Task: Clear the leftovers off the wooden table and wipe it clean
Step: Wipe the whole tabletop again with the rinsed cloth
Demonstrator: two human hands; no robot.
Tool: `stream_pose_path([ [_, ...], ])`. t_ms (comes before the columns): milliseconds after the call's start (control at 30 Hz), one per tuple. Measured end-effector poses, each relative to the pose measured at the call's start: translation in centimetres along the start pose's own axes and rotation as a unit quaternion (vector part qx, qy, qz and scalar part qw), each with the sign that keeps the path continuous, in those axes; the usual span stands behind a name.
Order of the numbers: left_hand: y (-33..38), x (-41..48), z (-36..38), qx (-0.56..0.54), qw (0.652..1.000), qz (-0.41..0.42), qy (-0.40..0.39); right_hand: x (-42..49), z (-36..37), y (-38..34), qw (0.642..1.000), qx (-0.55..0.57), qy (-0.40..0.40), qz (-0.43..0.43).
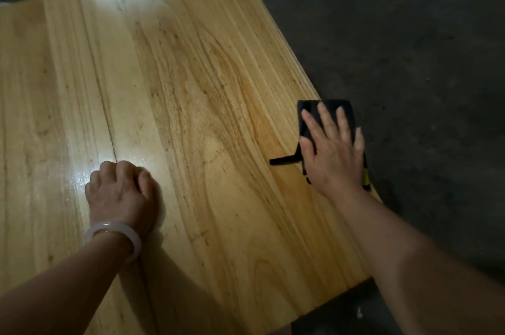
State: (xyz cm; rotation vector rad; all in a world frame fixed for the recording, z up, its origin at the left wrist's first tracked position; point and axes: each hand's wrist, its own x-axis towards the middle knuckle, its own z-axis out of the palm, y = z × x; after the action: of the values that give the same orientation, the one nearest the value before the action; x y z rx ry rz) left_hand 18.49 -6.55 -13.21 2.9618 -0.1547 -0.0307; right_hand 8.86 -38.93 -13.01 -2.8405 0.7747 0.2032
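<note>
Right hand flat on the black cloth at the table's right edge, left hand fisted on the wood.

The black cloth [311,105] lies on the wooden table [191,75] at its right edge, partly hanging over the dark floor [410,34], with a thin black strip [284,161] trailing left across the boards. The right hand [334,154] presses on it palm down, its fingers [326,121] straight and slightly spread, cloth showing past the fingertips, and the forearm reaches in from the lower right. Well apart from it, the left hand [123,192] rests knuckles-up on the table with fingers curled together. A pale blur sits by its palm, and it cannot be told whether the hand grips anything. A pale bangle [113,236] circles the left wrist.
</note>
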Motion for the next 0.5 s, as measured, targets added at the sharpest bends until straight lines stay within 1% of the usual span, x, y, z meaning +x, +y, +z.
stream_pose_path([
  [133,0.3,-0.1,0.1,0.004,1.0,0.001,0.007,-3.4,0.5,1.6,0.998,0.014,0.021,0.051],
  [233,0.3,-0.2,0.0,0.009,1.0,-0.001,0.003,-6.1,1.4,2.0,0.998,0.008,0.029,0.049],
  [367,0.5,-0.1,0.1,0.01,1.0,-0.005,0.004,-7.2,2.0,2.0,0.999,-0.001,0.041,0.007],
  [500,0.6,0.1,0.1,0.008,1.0,-0.008,0.005,-6.4,1.6,2.6,0.995,-0.007,0.025,-0.092],
])
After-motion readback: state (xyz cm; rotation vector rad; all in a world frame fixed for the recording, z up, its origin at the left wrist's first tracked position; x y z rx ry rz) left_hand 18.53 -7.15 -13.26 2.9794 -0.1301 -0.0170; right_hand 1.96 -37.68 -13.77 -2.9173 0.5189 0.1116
